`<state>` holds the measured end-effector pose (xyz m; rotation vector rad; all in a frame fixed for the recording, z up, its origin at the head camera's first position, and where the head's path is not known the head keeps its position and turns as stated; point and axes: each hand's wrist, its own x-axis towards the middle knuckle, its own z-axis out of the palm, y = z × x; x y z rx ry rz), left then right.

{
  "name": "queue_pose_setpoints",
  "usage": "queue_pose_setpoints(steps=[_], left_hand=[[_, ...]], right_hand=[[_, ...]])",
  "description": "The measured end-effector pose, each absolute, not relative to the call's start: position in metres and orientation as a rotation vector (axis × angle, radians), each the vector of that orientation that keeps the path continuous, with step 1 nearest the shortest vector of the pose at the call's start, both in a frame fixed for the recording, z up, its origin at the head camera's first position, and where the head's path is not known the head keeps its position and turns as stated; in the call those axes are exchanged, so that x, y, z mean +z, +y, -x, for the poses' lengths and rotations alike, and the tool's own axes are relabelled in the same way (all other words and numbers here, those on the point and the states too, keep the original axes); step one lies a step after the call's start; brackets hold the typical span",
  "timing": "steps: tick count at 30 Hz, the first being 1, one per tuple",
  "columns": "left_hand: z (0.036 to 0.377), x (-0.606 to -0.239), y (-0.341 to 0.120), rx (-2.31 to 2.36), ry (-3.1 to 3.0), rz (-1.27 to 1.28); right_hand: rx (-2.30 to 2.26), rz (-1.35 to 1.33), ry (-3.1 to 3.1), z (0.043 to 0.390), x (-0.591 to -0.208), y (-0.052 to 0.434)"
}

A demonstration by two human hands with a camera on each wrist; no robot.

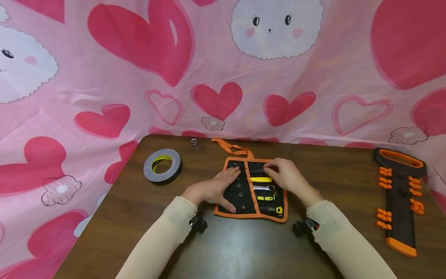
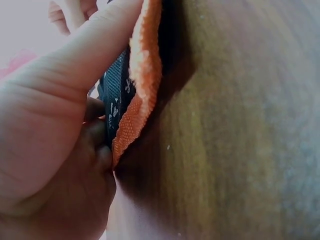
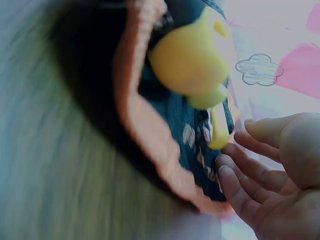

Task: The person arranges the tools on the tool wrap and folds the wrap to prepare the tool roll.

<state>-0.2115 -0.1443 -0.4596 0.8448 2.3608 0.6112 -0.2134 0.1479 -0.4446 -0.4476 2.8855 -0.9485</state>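
On the table lies an unrolled black tool pouch (image 1: 242, 198) with orange edging and numbered pockets. My left hand (image 1: 217, 189) rests spread across its left half, the thumb near the front edge, seen close in the left wrist view. At the upper right pocket, my right hand (image 1: 286, 175) pinches the end of a dark ribbed piece (image 1: 257, 170), partly hidden by the fingertips. Below it sit a yellow-handled tool (image 1: 261, 179), a ratchet-ended wrench (image 1: 265, 188), a yellow-and-black tool (image 1: 266, 198) and a yellow-ended tool (image 1: 279, 210). The yellow end also looms large in the right wrist view.
A roll of tape (image 1: 163, 166) lies to the left, with a small metal socket (image 1: 194, 142) behind it. An orange strap (image 1: 231, 147) trails off the pouch's back edge. At the right is a black-and-orange rack (image 1: 400, 205) with clips. A heart-print cloth (image 1: 244, 73) hangs behind the table.
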Motion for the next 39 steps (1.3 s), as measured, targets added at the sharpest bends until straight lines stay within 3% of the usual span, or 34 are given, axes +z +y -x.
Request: queue_pose_setpoints(steps=[24, 39], left_hand=[[0.206, -0.443, -0.143, 0.587, 2.362, -0.826], [0.209, -0.451, -0.143, 0.643, 2.342, -0.829]], right_hand=[[-1.010, 0.501, 2.958, 0.180, -0.420, 0.191], [-1.030, 0.471, 3.027, 0.162, -0.420, 0.212]])
